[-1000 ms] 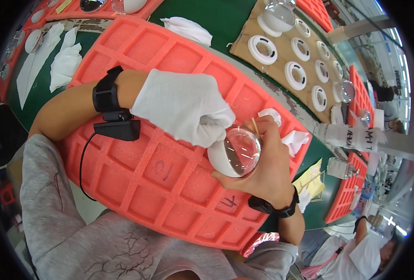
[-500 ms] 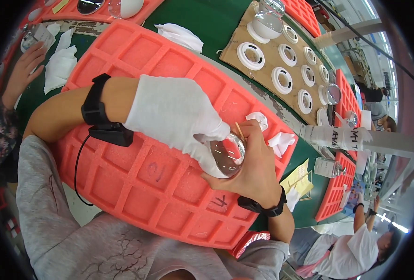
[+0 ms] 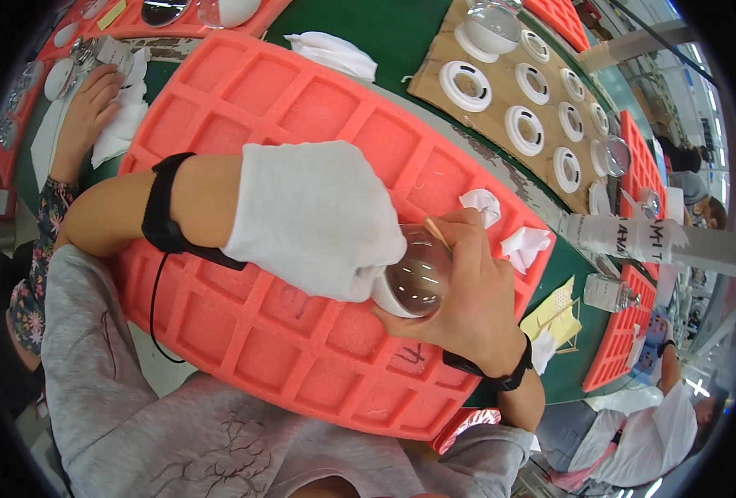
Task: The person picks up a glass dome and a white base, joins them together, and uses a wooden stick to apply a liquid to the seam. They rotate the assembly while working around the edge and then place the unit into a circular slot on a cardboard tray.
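Observation:
A clear globe with a white lower part [image 3: 419, 272] is held between my two hands, above the red foam tray [image 3: 283, 392]. My left hand [image 3: 322, 220], in a white glove, is closed with its curled fingers against the globe's left side; some fingertips are hidden. Bare, my right hand [image 3: 476, 303] wraps round the globe's right side, thumb underneath. A thin wooden stick [image 3: 438, 232] juts up beside its index finger. Crumpled white tissues [image 3: 526, 247] lie on the tray just past my right hand.
White rings [image 3: 524, 130] and a globe on a white base [image 3: 491, 31] stand on cardboard [image 3: 434, 70]. Another person's hand [image 3: 90, 112] is at the left, by white cloths. A taped post [image 3: 633, 236] crosses at the right, near a yellow pad [image 3: 555, 311].
My left hand's thumb and fingers have drawn in from over the globe's face to its left edge, uncovering more of the clear part. The other person's hand has moved right, onto the cloths.

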Available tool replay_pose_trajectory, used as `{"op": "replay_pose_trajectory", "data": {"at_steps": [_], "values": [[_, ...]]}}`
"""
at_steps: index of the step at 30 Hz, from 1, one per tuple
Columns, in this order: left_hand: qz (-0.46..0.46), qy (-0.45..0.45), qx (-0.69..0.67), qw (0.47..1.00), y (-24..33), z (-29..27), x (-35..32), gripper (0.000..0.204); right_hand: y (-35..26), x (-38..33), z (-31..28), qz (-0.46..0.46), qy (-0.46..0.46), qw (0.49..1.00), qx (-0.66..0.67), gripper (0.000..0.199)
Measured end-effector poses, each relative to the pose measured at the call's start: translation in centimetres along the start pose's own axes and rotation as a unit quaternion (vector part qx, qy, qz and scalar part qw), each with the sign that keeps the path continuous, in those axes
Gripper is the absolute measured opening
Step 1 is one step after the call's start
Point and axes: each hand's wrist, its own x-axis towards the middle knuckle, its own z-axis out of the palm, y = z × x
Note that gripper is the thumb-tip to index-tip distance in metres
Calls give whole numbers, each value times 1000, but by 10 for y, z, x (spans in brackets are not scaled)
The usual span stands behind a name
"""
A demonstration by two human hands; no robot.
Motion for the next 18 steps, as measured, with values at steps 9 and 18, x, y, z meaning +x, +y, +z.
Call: {"op": "replay_pose_trajectory", "data": {"at_steps": [9,18], "values": [[7,26,15,1000,7,9,-3,25,0,-6,2,36,2,999,33,86],[36,139,-37,989,-16,27,4,21,7,0,5,44,-4,999,27,89]]}}
